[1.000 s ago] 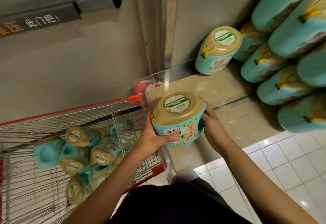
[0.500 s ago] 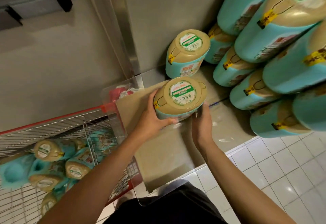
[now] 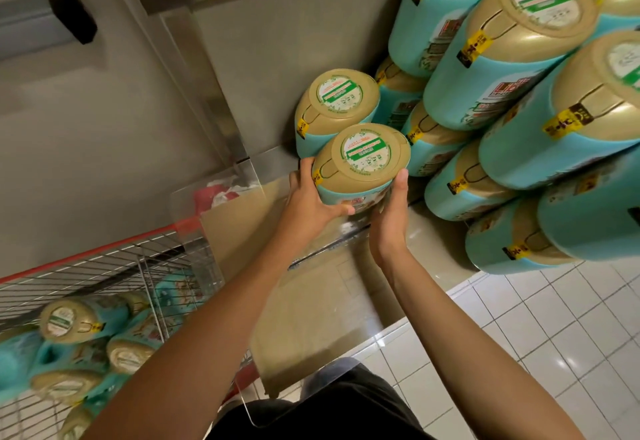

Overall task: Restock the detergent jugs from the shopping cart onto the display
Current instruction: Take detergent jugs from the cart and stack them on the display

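Jug point(image 3: 362, 165): teal body, gold cap end w/ round green-white label facing the cam. Held in both hands over the rear part of the display point(image 3: 311, 304), a tan platform.

L hand point(image 3: 313, 202) grips the jug's left side, fingers curled up round the cap edge, thumb hooked across the lower body. R hand point(image 3: 389, 221) clasps the right side, thumb straight up along the cap rim. Its fingers go behind the jug, not visible. Can't tell whether the jug's base is down on the platform or just above it, since the hands hide the underside.

Second jug point(image 3: 337, 107), same type, stands on the display directly behind the held one, in the back corner by the steel post point(image 3: 194, 68). The two overlap in view; touching or just apart, can't say.

Stack point(image 3: 519, 68) of identical jugs fills the display's right side in several tiers, caps toward the cam, yellow tags by the handles. Its nearest jugs sit just beside the held jug on the right.

Cart point(image 3: 104, 266), wire w/ red rim, is bottom left against the display's left edge. Cart jugs point(image 3: 69, 321) lie on their sides in a loose heap, five or more, some blurred. Clear panel point(image 3: 194, 217) stands betw. cart and platform.

White tiles point(image 3: 554, 353) lower right. Dark clothing at the bottom edge. Grey bar point(image 3: 41, 23) w/ black end on the wall, top left.
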`<action>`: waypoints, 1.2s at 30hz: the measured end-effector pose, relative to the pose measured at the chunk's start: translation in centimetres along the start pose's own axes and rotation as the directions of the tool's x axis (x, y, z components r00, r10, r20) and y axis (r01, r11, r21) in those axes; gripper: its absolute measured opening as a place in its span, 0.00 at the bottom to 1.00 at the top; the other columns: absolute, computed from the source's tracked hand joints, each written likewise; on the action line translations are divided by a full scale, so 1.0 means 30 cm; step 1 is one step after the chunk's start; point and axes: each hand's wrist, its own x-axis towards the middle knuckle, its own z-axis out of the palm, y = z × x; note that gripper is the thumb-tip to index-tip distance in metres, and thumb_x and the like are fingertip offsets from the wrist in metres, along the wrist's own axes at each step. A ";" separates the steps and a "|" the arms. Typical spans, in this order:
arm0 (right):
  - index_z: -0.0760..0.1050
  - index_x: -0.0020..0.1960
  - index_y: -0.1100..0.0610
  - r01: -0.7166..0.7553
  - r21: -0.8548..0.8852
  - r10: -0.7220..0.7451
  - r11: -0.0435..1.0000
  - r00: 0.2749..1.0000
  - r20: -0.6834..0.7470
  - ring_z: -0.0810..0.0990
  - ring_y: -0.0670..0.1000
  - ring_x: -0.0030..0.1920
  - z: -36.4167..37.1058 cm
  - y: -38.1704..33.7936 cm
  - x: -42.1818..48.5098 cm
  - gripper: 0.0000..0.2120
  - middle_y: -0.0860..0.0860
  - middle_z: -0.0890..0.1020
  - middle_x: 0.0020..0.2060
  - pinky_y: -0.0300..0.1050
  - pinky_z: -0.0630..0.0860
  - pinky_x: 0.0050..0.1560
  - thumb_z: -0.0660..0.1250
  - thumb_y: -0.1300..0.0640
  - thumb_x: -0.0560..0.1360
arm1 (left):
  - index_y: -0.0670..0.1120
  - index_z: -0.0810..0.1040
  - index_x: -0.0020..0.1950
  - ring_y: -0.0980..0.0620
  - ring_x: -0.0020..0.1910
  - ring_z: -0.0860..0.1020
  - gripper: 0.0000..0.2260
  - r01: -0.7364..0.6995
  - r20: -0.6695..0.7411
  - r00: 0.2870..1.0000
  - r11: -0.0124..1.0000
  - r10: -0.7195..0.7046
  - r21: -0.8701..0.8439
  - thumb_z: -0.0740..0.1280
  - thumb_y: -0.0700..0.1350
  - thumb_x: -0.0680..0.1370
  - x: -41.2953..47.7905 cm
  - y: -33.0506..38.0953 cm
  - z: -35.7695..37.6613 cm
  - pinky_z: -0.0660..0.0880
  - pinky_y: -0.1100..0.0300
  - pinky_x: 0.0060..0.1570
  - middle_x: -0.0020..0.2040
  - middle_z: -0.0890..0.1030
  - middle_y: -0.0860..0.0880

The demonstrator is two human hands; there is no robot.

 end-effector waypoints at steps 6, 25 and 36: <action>0.70 0.78 0.51 0.002 0.032 -0.001 0.999 0.999 -0.035 0.75 0.49 0.74 -0.006 0.011 0.022 0.41 0.50 0.78 0.73 0.58 0.68 0.79 0.62 0.24 0.76 | 0.51 0.60 0.79 0.43 0.73 0.71 0.51 0.065 0.023 0.998 0.998 -0.065 0.007 0.87 0.48 0.64 0.007 0.031 0.019 0.68 0.55 0.65 0.74 0.67 0.44; 0.74 0.72 0.52 -0.237 -0.183 0.257 0.954 0.962 0.092 0.77 0.49 0.67 0.289 0.260 -0.520 0.16 0.53 0.79 0.66 0.49 0.73 0.71 0.58 0.49 0.88 | 0.48 0.77 0.69 0.52 0.65 0.79 0.15 0.217 0.000 0.976 0.972 -0.218 -0.092 0.71 0.48 0.83 -0.466 -0.430 -0.440 0.74 0.63 0.57 0.66 0.80 0.49; 0.74 0.73 0.54 -0.133 -0.542 0.463 0.830 0.706 0.536 0.79 0.44 0.67 0.782 0.492 -0.991 0.16 0.46 0.81 0.66 0.46 0.76 0.71 0.58 0.53 0.88 | 0.51 0.81 0.53 0.65 0.45 0.81 0.05 0.368 -0.452 0.741 0.864 -0.496 -0.344 0.69 0.40 0.83 -1.010 -0.950 -0.853 0.73 0.73 0.47 0.48 0.83 0.58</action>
